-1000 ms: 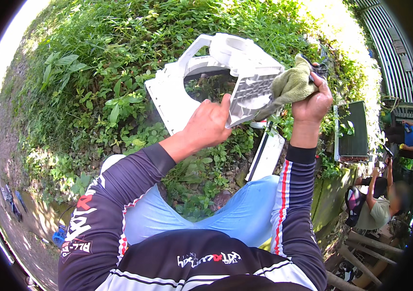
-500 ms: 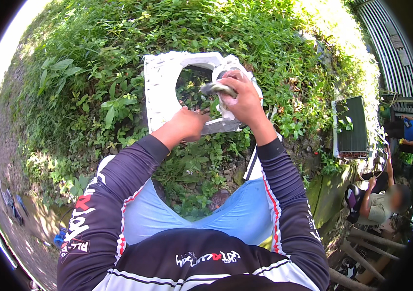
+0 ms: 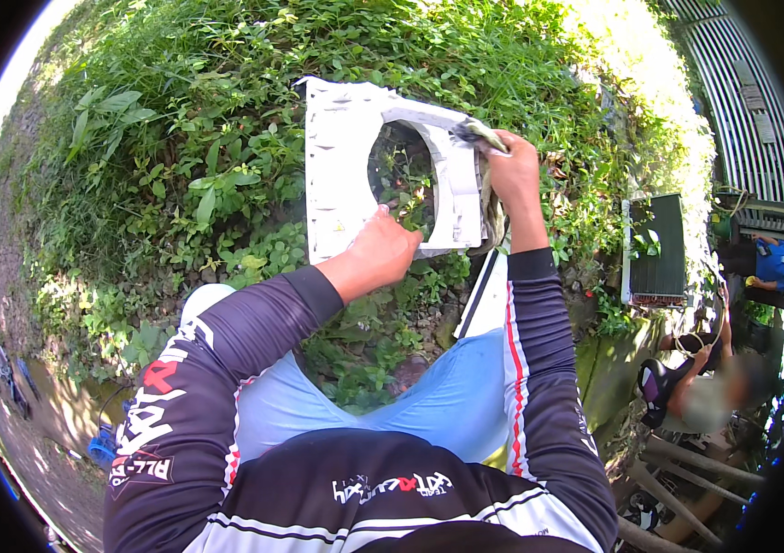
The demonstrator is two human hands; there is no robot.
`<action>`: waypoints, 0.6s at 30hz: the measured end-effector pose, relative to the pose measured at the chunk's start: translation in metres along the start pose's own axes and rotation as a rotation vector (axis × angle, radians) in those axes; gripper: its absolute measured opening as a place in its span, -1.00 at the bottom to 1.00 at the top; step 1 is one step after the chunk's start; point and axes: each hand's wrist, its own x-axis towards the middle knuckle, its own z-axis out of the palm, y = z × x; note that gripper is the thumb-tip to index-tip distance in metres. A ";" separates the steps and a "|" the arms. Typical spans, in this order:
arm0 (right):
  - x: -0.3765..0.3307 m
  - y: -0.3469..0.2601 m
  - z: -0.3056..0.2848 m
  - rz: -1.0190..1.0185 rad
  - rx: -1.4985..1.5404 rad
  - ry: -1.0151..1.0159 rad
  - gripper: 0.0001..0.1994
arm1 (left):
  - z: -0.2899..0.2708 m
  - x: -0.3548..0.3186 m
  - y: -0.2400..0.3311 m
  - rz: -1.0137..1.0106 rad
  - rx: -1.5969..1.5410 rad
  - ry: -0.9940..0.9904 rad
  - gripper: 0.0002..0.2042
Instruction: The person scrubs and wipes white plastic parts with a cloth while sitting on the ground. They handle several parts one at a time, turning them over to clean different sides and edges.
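"Where's that white plastic frame (image 3: 341,175) sitting, and what are your hands doing?"

"It's facing me over the weeds (image 3: 217,184), lol. My left hand (image 3: 379,247) is gripping its lower rim; my right hand (image 3: 514,175) is clutching an olive cloth (image 3: 487,138) that's touching its right edge."

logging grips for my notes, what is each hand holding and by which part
The left hand grips the white plastic panel by its near edge; the right hand holds a green cloth by its bunched upper part.
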 end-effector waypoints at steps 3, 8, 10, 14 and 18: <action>-0.002 -0.004 -0.013 -0.026 0.115 0.233 -0.77 | 0.002 -0.003 -0.001 0.004 0.038 -0.017 -0.82; -0.022 -0.010 0.013 -0.405 -0.276 -0.133 -0.72 | 0.004 -0.001 0.003 0.021 -0.010 0.014 -0.82; -0.029 -0.014 0.031 -0.572 -0.509 -0.147 -0.65 | 0.003 0.002 0.005 0.029 -0.019 0.060 -0.82; -0.033 -0.023 0.033 -0.580 -0.533 -0.194 -0.66 | 0.000 0.005 0.004 0.017 0.038 0.114 -0.83; -0.023 -0.023 -0.001 -0.262 -0.250 -0.560 -0.61 | 0.000 0.004 -0.001 0.016 0.053 0.024 -0.84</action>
